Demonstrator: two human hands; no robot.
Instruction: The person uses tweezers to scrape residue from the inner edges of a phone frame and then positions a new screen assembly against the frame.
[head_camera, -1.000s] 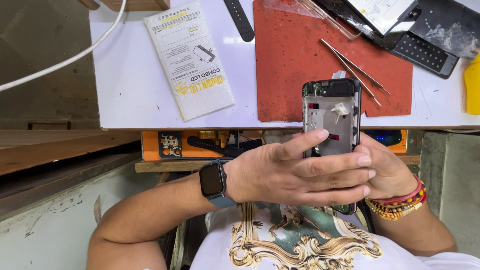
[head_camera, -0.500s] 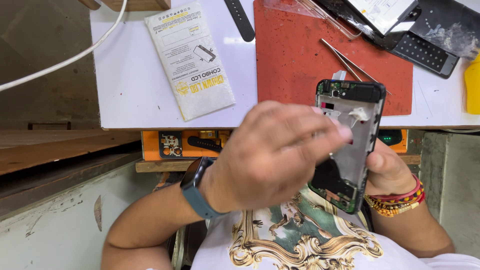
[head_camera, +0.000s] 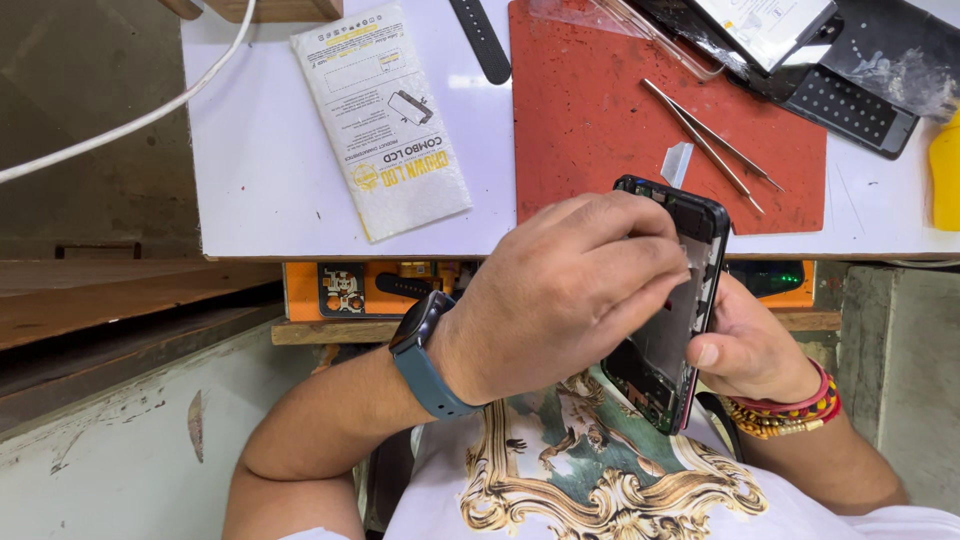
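Fingers (head_camera: 640, 262) of the left hand (head_camera: 560, 290) curl over the opened phone (head_camera: 672, 330); the right hand (head_camera: 745, 350) grips its edge.

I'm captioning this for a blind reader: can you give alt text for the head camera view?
Over the lap, the right hand grips an opened phone frame while the left hand covers its inside. Behind, a white table holds a red mat and tweezers.

On my left wrist I wear a dark smartwatch (head_camera: 425, 340) with a blue-grey strap, on my right wrist red and yellow bead bracelets (head_camera: 790, 412), and a white shirt (head_camera: 610, 480) with gold print.
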